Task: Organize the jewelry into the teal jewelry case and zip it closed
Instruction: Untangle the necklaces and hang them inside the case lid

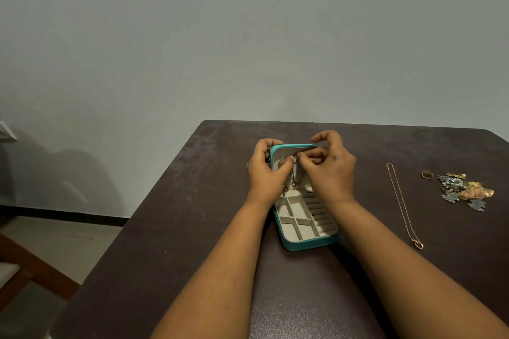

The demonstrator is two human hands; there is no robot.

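The teal jewelry case (309, 244) lies open on the dark table, its lid standing up at the far end and its cream compartments facing me. A thin gold necklace (294, 181) with a small ring pendant hangs inside the lid. My left hand (265, 170) holds the lid's left edge with its thumb at the top of the chain. My right hand (329, 166) pinches the chain's upper end against the lid. The lower compartments hold nothing that I can see. Another gold necklace (403, 205) lies stretched out to the right.
A gold ring (427, 174) and a small heap of mixed jewelry (465, 190) lie near the table's right edge. The table's left edge drops to a tiled floor, where part of a wooden chair (24, 264) shows.
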